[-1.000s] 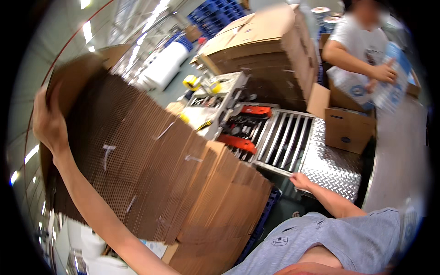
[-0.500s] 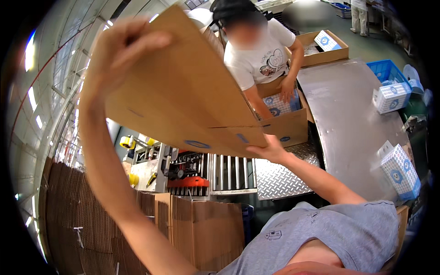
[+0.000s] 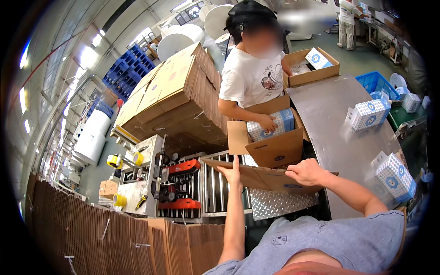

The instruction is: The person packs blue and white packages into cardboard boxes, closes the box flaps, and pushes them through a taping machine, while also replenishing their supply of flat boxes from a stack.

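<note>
The flat brown box (image 3: 268,179) is over the bumpy metal plate (image 3: 282,206). The right hand (image 3: 305,172) grips its top edge; the left hand (image 3: 232,174) touches it — can't tell if gripping. Probably light, bendy at folds — hold both ends.

Place: factory packing area | roller conveyor (image 3: 212,195) | flattened-carton stack (image 3: 176,103) | blue pallets (image 3: 128,71) | far white rolls (image 3: 89,149), perhaps film

Cardboard carton (image 3: 266,178) now lower down
</note>
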`<state>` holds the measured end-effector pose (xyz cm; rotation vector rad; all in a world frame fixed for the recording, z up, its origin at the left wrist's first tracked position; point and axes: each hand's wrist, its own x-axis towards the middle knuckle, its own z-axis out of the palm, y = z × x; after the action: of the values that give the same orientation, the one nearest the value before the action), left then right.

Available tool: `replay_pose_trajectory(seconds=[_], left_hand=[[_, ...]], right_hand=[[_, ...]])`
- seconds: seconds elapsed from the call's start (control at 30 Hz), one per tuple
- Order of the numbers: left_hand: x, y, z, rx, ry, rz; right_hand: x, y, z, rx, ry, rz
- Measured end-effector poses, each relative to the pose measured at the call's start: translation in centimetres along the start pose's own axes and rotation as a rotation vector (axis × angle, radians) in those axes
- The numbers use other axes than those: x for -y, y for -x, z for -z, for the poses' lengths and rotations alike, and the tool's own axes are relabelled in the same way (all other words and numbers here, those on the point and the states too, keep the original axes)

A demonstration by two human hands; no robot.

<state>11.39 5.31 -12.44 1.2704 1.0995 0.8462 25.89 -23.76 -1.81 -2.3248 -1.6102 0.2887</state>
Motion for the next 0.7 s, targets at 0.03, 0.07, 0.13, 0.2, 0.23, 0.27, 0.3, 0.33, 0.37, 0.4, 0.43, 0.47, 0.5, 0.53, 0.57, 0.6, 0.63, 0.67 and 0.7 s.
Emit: replay_pose_trajectory(seconds=[0.03, 0.07, 0.13, 0.2, 0.23, 0.27, 0.3, 0.33, 0.37, 0.4, 0.43, 0.47, 0.5, 0.53, 0.57, 0.6, 0.63, 0.67, 0.7], left_hand=[[0.0, 0.2, -0.4, 0.042, 0.065, 0.035], [-0.3, 0.7, -0.7, 0.085, 0.127, 0.072], [-0.9, 0.3, -1.1, 0.083, 0.157, 0.014], [-1.6, 0.9, -1.7, 0.213, 0.197, 0.046], [-2.3, 1.2, -0.7, 0.318, 0.215, 0.102], [-2.9, 0.9, 1.0, 0.405, 0.227, 0.146], [-0.8, -0.7, 3.4, 0.426, 0.2, 0.176], [-0.1, -1.3, 5.7, 0.417, 0.133, 0.131], [-2.4, 1.0, 4.6, 0.325, 0.157, 0.238], [-2.1, 0.5, 6.2, 0.337, 0.116, 0.274], [-0.4, 0.7, 7.2, 0.271, 0.09, 0.195], [0.4, 0.8, 7.6, 0.204, 0.078, 0.101], [-0.5, 1.9, 6.6, 0.205, 0.1, 0.069], [-1.5, 3.3, 5.5, 0.217, 0.119, 0.047], [-1.8, 3.4, 5.4, 0.185, 0.109, 0.052], [-0.6, 2.4, 6.1, 0.184, 0.095, 0.021], [-1.2, 2.4, 5.4, 0.196, 0.09, 0.052], [-1.8, 2.5, 4.6, 0.208, 0.085, 0.084], [-1.5, 2.3, 4.3, 0.234, 0.096, 0.048]], right_hand=[[-0.6, -0.5, 0.3, 0.017, -0.073, -0.087], [-1.4, -0.9, 0.6, 0.034, -0.149, -0.174], [-2.3, -3.4, 1.8, 0.105, -0.256, -0.38], [-6.9, -4.9, 0.8, 0.107, -0.389, -0.47], [-7.1, -4.4, 0.7, -0.051, -0.39, -0.235], [-6.6, -4.4, 0.5, -0.21, -0.394, 0.021], [-6.1, -4.0, 0.4, -0.369, -0.392, 0.276], [-5.1, -2.2, 0.9, -0.23, -0.144, 0.163], [-6.3, 0.1, -0.3, -0.217, -0.128, 0.094], [-6.1, 1.8, -1.7, -0.199, -0.132, 0.052], [-4.1, 3.0, -2.6, -0.136, -0.298, -0.029], [-1.6, 3.5, -2.7, -0.083, -0.452, -0.098], [0.3, 3.5, -3.2, -0.07, -0.483, -0.048], [2.1, 3.9, -3.6, -0.057, -0.515, -0.014], [3.4, 3.9, -4.3, 0.01, -0.485, 0.01], [4.5, 4.0, -4.8, 0.076, -0.461, 0.037], [4.7, 4.6, -5.4, 0.091, -0.474, 0.001], [4.7, 5.1, -6.0, 0.106, -0.488, -0.036], [4.7, 5.5, -6.2, 0.12, -0.501, -0.073]])
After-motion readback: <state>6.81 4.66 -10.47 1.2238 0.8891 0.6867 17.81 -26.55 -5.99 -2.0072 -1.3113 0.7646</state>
